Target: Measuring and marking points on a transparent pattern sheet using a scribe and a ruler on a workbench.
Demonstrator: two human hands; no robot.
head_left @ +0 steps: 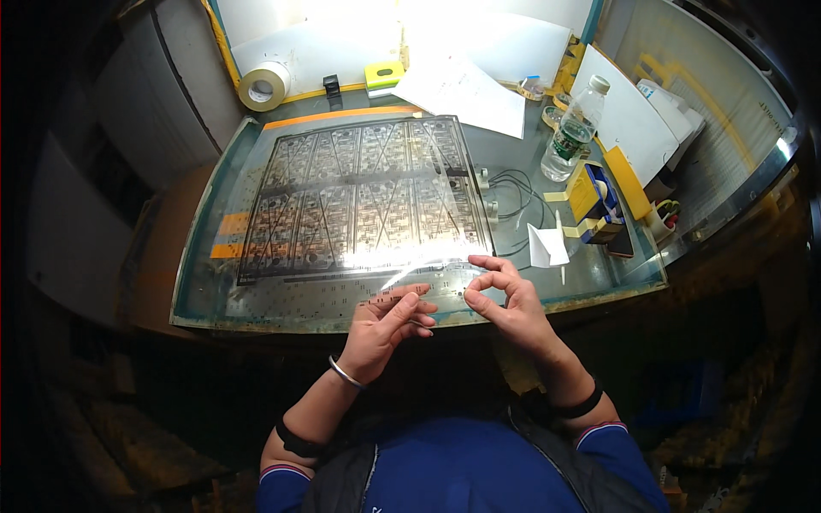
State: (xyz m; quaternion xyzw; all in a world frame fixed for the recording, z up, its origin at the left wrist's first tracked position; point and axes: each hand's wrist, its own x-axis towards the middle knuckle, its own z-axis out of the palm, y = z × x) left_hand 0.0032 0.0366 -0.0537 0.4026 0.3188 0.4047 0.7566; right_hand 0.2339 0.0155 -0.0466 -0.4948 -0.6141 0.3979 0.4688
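Glass-topped bench [611, 275] before white panels [312, 43], glare washing over its middle. Lying on the glass, its near margin at the hands: a large clear film [363, 184] printed with dark rectangular panels. Left hand [385, 323]: grip apart, thumb raised, fingers reaching beneath the near margin, whose small printed marks cross them. Right hand [513, 312]: grip together, thumb and forefinger meeting in a ring at that same margin, middle finger extended above.

Containers, right side: a capped clear bottle [575, 132] with a green label stands upright; from where I stand, its contents are too transparent to tell. Nearer, a blue-and-yellow dispenser [590, 192] carries a roll of tape [603, 189]. Beside it, at the bench's edge, a pale pot [659, 226] holds coloured-handled scissors [672, 209]. Folded white paper [547, 247] lies left of the dispenser; black cables [523, 192] curl between paper and film. Far left corner: a broad tape roll [248, 94] on its edge.
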